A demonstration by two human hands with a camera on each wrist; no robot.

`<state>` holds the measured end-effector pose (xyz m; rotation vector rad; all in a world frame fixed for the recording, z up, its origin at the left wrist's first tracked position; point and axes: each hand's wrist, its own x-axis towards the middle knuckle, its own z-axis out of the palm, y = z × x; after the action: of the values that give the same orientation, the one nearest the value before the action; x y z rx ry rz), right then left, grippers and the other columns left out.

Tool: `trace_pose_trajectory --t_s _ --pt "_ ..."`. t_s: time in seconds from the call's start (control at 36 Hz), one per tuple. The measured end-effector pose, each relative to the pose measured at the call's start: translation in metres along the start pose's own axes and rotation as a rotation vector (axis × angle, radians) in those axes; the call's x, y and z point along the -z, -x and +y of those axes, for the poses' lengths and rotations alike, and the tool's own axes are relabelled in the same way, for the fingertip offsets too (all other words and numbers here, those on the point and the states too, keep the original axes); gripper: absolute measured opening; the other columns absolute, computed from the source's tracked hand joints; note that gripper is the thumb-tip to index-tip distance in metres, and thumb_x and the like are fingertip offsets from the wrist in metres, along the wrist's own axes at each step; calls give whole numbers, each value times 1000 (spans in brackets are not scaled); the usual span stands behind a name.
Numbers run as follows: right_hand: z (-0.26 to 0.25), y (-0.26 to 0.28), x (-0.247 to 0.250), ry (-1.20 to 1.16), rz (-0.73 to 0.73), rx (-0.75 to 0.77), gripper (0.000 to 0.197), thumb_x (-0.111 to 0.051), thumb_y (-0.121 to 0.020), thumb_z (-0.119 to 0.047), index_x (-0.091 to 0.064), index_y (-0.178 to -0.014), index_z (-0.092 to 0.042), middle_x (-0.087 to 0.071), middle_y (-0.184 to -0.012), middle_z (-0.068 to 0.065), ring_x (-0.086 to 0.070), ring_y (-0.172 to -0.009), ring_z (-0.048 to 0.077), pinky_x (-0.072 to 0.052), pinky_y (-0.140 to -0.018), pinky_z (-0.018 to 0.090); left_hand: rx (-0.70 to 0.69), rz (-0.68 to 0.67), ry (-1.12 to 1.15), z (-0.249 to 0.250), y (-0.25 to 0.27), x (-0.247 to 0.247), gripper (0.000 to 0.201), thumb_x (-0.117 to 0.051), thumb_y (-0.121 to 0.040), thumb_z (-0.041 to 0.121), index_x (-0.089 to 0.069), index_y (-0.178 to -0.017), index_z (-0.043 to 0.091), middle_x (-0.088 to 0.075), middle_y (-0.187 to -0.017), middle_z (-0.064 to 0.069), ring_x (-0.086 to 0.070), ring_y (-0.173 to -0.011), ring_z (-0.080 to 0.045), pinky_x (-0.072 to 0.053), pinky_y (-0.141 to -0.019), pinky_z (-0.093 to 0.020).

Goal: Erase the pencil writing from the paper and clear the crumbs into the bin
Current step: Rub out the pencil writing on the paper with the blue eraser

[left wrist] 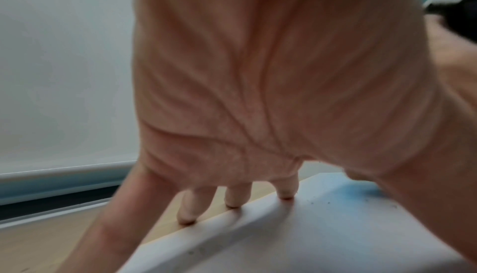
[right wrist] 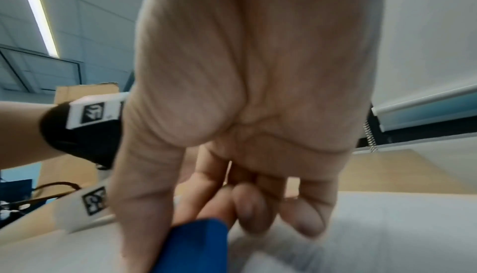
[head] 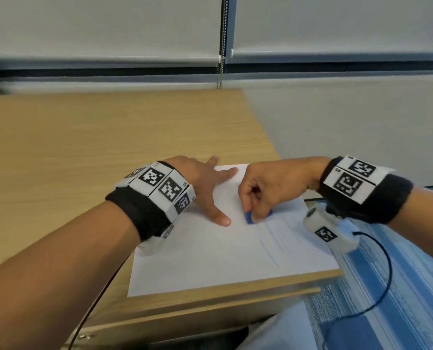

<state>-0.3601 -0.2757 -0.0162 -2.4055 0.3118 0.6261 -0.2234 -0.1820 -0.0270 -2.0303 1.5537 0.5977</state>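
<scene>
Paper [head: 210, 258], white, flat at the near right corner of a wooden desk [head: 84, 137], right edge close to the desk's edge. No pencil marks legible on the sheet in the head view; faint lines right of the middle, too pale to read. Small dark crumbs [left wrist: 329, 203] scattered on the sheet in the left wrist view, so rubbing judged well under way, sweeping-up judged not yet begun. No bin in any view.

Blue eraser [head: 248, 218] pressed on the sheet near its middle, pinched between thumb and forefinger of the right hand [head: 268, 190], remaining fingers curled under the palm; same blue block at the thumb tip in the right wrist view [right wrist: 193, 244]. Wrist bent, knuckles up, forearm coming in from the right.

Just beside it, left hand [head: 205, 183] spread flat, palm down, fingers straight and gripping nothing: thumb tip on the sheet close to the eraser, forefinger on the far part of the paper, other fingertips [left wrist: 233, 198] past its left edge on the wood. Judged to be pinning the sheet.

Farther off, bare desk, then a pale wall.
</scene>
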Motion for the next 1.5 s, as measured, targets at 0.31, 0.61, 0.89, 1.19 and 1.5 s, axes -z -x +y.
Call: trace_pose_trajectory --t_s 0.31,0.61,0.89,1.19,1.5 --pt "-3 -1 -7 -26 74 51 9 -77 -77 -8 -72 -84 -4 -69 -72 9 -55 -57 4 -46 -61 19 -10 6 -9 1 1 1 120 -62 -69 79 21 -149 44 27 -160 4 -8 -150 -30 -26 -111 -51" --pt "1 3 -8 -51 63 23 9 -77 -78 -10 -72 -84 -5 -71 -72 7 -58 -58 4 -47 -60 14 -3 -9 -9 0 -2 1 121 -61 -68 80 23 -147 46 28 -159 5 -6 -150 -32 -23 -112 -54" --pt "-2 14 -18 -9 -29 32 8 -75 -79 -11 -73 -85 -7 -72 -78 11 -59 -64 12 -44 -60 15 -4 -11 -3 0 -1 2 122 -62 -67 80 23 -148 45 28 -159 6 -6 -150 -32 -22 -113 -53" --pt "11 17 -26 -110 240 21 6 -74 -82 -13 -70 -85 -9 -67 -69 -1 -56 -58 3 -44 -58 12 -143 132 6 13 19 -4 105 -66 -80 61 6 -153 42 20 -162 1 -12 -149 -29 -35 -110 -50" --pt "2 24 -25 -28 -46 48 10 -76 -78 -7 -71 -85 -5 -67 -74 14 -55 -60 11 -43 -57 14 -115 47 14 31 23 -17 126 -64 -63 82 15 -152 41 21 -162 2 6 -150 -32 -25 -111 -57"
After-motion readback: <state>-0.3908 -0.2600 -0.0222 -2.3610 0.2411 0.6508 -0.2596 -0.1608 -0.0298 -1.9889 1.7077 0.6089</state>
